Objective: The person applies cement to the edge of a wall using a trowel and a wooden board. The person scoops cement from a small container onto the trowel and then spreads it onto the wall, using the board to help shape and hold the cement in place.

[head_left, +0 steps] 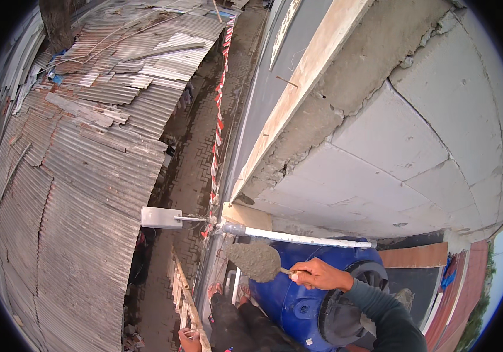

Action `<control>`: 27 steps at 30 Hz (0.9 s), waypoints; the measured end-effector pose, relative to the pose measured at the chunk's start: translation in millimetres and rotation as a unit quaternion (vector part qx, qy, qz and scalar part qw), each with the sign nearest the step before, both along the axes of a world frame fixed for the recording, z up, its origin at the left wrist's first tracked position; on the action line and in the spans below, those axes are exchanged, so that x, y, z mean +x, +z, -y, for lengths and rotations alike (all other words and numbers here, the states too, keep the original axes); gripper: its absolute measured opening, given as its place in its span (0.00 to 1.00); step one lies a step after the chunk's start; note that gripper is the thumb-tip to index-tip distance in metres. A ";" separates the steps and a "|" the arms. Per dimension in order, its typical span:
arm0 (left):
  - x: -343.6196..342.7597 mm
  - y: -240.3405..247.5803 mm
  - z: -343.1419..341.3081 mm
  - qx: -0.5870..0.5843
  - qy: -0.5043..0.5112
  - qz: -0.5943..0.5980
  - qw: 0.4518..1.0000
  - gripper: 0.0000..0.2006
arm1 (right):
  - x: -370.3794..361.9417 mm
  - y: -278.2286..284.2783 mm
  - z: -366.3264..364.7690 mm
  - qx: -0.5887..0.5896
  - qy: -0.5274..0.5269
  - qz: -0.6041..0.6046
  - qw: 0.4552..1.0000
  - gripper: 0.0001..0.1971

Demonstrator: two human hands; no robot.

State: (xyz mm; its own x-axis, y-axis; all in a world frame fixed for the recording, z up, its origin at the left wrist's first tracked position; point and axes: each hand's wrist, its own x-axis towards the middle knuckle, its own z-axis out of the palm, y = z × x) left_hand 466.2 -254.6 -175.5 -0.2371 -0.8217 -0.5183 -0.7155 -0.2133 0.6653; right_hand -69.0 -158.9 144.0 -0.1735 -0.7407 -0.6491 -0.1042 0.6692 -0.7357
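My right hand (316, 274) is closed round the handle of a trowel (287, 271). Wet grey mortar (253, 262) covers the blade, which is held level over the edge of a blue water tank (295, 305). At the lower edge, my left hand (190, 339) grips the rail of a bamboo ladder (186, 295); part of that hand is cut off by the frame. Just beyond the trowel runs a white pipe (304, 237). A block wall (380, 135) rises on the right, with a rough strip of mortar (313, 120) along its edge beside a wooden board (298, 94).
Far below lies a paved alley (199, 129), with red-and-white tape (218, 123) strung along it. Corrugated roofing (87, 158) fills the left. A lamp (162, 217) juts out over the alley. Nails (287, 81) stick out of the board. My bare feet (215, 290) stand beside the tank.
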 end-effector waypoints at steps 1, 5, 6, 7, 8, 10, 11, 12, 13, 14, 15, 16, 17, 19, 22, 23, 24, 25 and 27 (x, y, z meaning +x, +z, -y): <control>-0.2 1.9 1.9 -0.014 -0.011 0.013 1.000 0.21 | 4.2 -9.5 0.4 -0.005 0.006 -0.004 1.000 0.20; 0.6 3.7 14.3 -0.006 -0.060 0.059 0.996 0.24 | 19.6 -47.4 1.6 -0.002 0.026 -0.009 1.000 0.21; -1.5 2.2 13.8 -0.003 -0.058 0.061 0.996 0.24 | 23.5 -57.2 3.5 -0.007 0.034 -0.016 0.999 0.21; 1.0 4.2 11.2 0.003 -0.058 0.063 0.996 0.25 | 28.3 -66.4 4.8 -0.012 0.043 -0.023 0.999 0.21; -5.2 -2.2 11.3 0.007 -0.064 0.063 0.996 0.25 | 31.3 -72.3 4.3 0.007 0.053 -0.031 0.998 0.22; -16.0 -18.1 -1.5 0.024 -0.070 0.043 0.996 0.26 | 35.8 -99.7 -11.6 -0.044 0.056 -0.078 0.994 0.22; -11.1 -26.4 -7.3 0.026 -0.073 0.044 0.996 0.26 | 38.2 -109.1 -10.7 -0.049 0.052 -0.077 0.994 0.22; -8.2 -33.6 -10.7 0.030 -0.075 0.042 0.996 0.27 | 39.9 -119.5 -9.9 -0.038 0.062 -0.076 0.994 0.22; -6.5 -39.3 -15.3 0.041 -0.077 0.040 0.995 0.27 | 41.2 -130.0 -9.1 -0.027 0.072 -0.074 0.994 0.23; -11.0 -41.5 -19.8 0.063 -0.077 0.035 0.994 0.28 | 42.4 -138.9 -10.0 -0.012 0.081 -0.072 0.994 0.23; -19.2 -45.8 -24.8 0.109 -0.067 0.013 0.992 0.29 | 43.0 -147.4 -9.3 -0.004 0.079 -0.072 0.994 0.23; -29.7 -45.7 -29.1 0.157 -0.056 -0.005 0.986 0.31 | 44.6 -156.9 -9.1 0.005 0.077 -0.069 0.995 0.23; -47.5 -37.8 -31.3 0.206 -0.046 -0.022 0.977 0.32 | 45.7 -165.4 -11.5 0.016 0.074 -0.068 0.995 0.23; -88.4 -21.2 -16.1 0.206 -0.092 0.015 0.974 0.33 | 50.2 -183.2 -15.5 0.008 0.057 -0.085 0.995 0.23; -142.6 16.0 15.2 0.144 -0.175 0.141 0.964 0.33 | 55.6 -210.3 -10.0 -0.011 0.048 -0.096 0.994 0.23; -158.3 25.7 18.0 0.136 -0.197 0.169 0.956 0.34 | 53.8 -214.5 -9.1 -0.010 0.047 -0.103 0.993 0.23; -167.7 32.0 20.3 0.126 -0.214 0.198 0.948 0.34 | 53.9 -222.3 -7.0 -0.006 0.043 -0.104 0.994 0.23; -174.8 37.4 21.4 0.120 -0.228 0.223 0.940 0.34 | 53.4 -230.4 -4.8 -0.002 0.039 -0.105 0.994 0.22; -182.9 43.8 20.4 0.115 -0.246 0.258 0.927 0.35 | 51.3 -247.0 -0.7 -0.003 0.033 -0.107 0.994 0.22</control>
State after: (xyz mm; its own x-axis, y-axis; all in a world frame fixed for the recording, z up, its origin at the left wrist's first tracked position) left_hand 283.3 -274.9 -131.8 -0.2257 -0.5335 -0.8151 -0.9742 0.1303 0.1845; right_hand -17.7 -158.2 -102.9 -0.2575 -0.7591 -0.5979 -0.3018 0.6509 -0.6965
